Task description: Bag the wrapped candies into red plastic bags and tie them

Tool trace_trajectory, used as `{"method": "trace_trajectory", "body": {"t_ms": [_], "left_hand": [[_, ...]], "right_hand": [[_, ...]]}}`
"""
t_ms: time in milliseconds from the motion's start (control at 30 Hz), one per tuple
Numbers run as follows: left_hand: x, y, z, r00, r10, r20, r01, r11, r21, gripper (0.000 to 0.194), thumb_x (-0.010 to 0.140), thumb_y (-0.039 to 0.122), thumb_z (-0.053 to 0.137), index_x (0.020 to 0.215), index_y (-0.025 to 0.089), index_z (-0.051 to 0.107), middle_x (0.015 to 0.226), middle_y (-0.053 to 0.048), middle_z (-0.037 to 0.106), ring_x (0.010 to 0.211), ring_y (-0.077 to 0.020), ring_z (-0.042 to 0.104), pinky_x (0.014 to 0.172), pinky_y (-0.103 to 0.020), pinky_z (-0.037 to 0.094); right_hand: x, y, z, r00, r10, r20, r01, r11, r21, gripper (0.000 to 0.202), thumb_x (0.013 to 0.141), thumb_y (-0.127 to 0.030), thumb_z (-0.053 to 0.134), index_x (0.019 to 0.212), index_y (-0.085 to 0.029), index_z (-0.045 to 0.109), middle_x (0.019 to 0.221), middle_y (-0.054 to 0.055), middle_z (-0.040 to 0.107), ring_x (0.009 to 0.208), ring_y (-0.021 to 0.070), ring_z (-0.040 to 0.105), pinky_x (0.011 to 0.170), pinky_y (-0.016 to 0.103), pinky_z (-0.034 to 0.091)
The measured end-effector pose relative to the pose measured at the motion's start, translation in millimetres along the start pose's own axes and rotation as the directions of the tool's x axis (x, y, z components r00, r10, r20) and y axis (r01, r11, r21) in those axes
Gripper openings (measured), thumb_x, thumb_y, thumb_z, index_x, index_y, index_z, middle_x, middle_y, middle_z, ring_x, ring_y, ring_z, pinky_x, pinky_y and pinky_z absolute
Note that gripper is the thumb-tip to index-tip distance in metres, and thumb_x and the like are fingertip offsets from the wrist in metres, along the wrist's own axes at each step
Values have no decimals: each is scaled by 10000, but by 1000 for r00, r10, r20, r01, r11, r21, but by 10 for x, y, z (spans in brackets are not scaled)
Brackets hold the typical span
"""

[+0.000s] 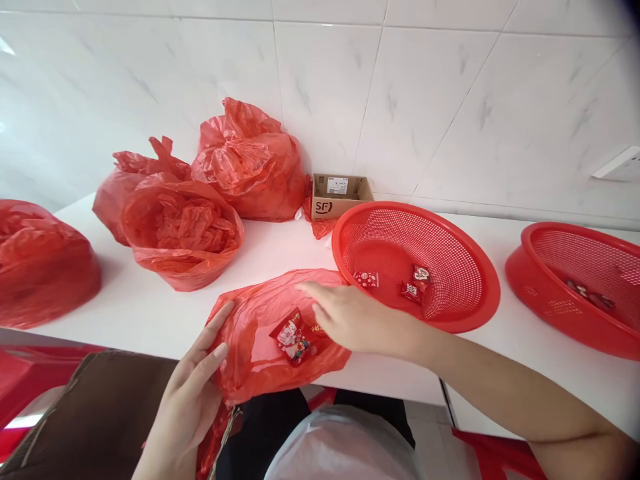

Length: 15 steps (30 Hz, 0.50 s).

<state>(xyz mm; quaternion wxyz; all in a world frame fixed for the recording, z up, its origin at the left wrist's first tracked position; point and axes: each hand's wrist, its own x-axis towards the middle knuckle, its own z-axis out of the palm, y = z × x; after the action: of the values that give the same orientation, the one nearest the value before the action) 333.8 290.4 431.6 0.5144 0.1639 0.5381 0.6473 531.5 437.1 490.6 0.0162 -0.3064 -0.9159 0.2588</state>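
Observation:
A translucent red plastic bag lies with its mouth open at the table's front edge, and a red printed packet is inside it. My left hand grips the bag's left side between thumb and fingers. Over the bag's right part is my right hand, its fingers stretched out and apart, with nothing held. Just beyond my right hand stands a round red basket with a few small packets in it.
More red bags, one open and one large and bulging, stand at the back left. A small cardboard box is by the tiled wall. A second red basket sits at the right. A brown carton is below left.

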Motion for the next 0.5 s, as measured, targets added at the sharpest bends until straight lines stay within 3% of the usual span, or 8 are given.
{"method": "trace_trajectory", "body": {"t_ms": [67,133,200,267,333,433,500], "left_hand": [[10,-14,-24,1000,20,-2,-20,1000,1,657,781,323,719,1408,332,523,1472,-35,536,1014,-223,704,710,-208,594],[19,-14,-13,999,36,-8,-36,999,-1,675,766,321,732,1408,329,526,1452,-38,556,1023,-225,699,728,-210,596],[25,-4,20,999,38,-26,-39,999,-6,669,762,324,737,1400,329,536,1440,-31,568,1101,-240,670,779,-216,594],[30,3,53,999,30,-35,-30,1000,-7,655,765,321,736,1390,346,541,1453,-9,555,1170,-244,634,809,-216,590],[38,1,71,999,24,-38,-24,1000,-4,642,771,323,733,1384,359,543,1473,3,534,1199,-239,615,815,-212,589],[56,-13,68,999,27,-40,-27,1000,12,687,744,331,760,1392,353,533,1449,-14,556,1168,-240,633,787,-204,593],[64,-17,56,998,35,-45,-33,999,34,733,713,335,787,1398,344,528,1411,-29,589,1123,-241,660,760,-202,598]], "right_hand": [[-77,100,-306,990,-21,-142,28,999,46,384,992,-228,371,1335,-269,538,1141,30,710,960,210,684,863,327,525],[-92,340,-576,970,37,-239,-33,999,18,348,989,-273,417,1309,-265,553,1227,29,672,1035,215,660,874,329,521],[-62,690,-716,971,130,-203,-151,984,-91,415,957,-308,490,1371,-275,512,1291,58,631,1085,244,639,876,356,516],[-33,1036,-690,974,218,-68,-228,951,-208,580,908,-352,581,1465,-301,427,1389,92,549,1121,281,620,895,397,507],[-34,1269,-529,975,216,57,-195,948,-253,660,885,-363,617,1500,-337,380,1426,96,504,1105,284,622,869,396,509],[-77,1359,-229,991,90,95,-63,963,-261,458,932,-276,533,1387,-326,544,1341,85,564,1075,256,614,829,356,487],[-91,1355,-139,994,78,70,-54,955,-292,366,954,-195,444,1234,-281,663,1209,96,627,1050,244,605,834,351,457]]}}
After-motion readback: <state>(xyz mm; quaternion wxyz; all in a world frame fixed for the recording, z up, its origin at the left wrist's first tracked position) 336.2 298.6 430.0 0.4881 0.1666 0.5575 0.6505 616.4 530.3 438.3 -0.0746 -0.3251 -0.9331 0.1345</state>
